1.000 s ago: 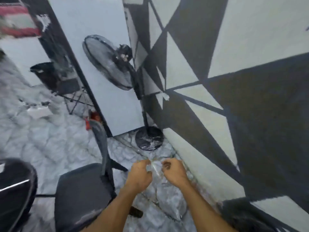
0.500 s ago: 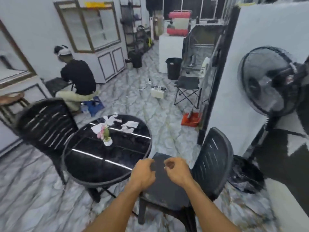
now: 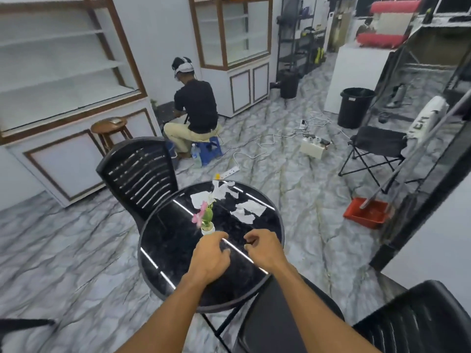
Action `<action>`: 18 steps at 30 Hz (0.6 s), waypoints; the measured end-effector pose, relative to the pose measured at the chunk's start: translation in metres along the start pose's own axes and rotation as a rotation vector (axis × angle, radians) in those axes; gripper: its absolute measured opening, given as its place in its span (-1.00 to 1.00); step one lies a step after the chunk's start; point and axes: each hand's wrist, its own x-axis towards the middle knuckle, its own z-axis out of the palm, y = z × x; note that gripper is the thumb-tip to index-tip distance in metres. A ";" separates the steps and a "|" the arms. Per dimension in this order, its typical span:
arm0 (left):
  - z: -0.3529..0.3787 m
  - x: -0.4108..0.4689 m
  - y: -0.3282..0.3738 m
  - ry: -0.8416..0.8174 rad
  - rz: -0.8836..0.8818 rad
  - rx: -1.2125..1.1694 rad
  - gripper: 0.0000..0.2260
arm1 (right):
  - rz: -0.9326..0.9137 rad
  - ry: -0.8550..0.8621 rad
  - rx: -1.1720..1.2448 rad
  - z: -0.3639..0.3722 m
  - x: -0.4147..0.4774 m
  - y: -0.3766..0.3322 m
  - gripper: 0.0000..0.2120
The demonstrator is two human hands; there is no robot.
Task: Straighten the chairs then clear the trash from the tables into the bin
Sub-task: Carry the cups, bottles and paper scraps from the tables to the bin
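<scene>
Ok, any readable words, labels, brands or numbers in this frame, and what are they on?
"EM" or similar, partly legible: dark letters on the white object leaning by the folding chair.
Label on the black bin: too small to read.
Nothing else legible.

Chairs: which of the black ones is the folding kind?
The folding chair by the black bin, far right. It has thin crossed legs; the slatted plastic chairs at the round table do not.
</scene>
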 end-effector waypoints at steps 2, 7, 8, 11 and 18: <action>-0.010 0.026 -0.001 0.062 -0.020 -0.030 -0.65 | -0.004 0.004 0.005 0.000 0.023 -0.009 -0.79; -0.038 0.104 -0.010 0.081 -0.017 0.027 -0.65 | -0.060 -0.006 -0.015 0.005 0.091 -0.037 -0.75; -0.043 0.119 -0.012 0.071 -0.029 0.030 -0.63 | -0.069 -0.008 -0.014 0.006 0.108 -0.043 -0.72; -0.054 0.171 -0.027 0.053 -0.046 0.022 -0.59 | -0.062 -0.006 -0.044 0.011 0.157 -0.061 -0.70; -0.056 0.304 -0.090 -0.067 -0.012 -0.005 -0.62 | 0.117 -0.014 -0.149 0.055 0.243 -0.048 -0.61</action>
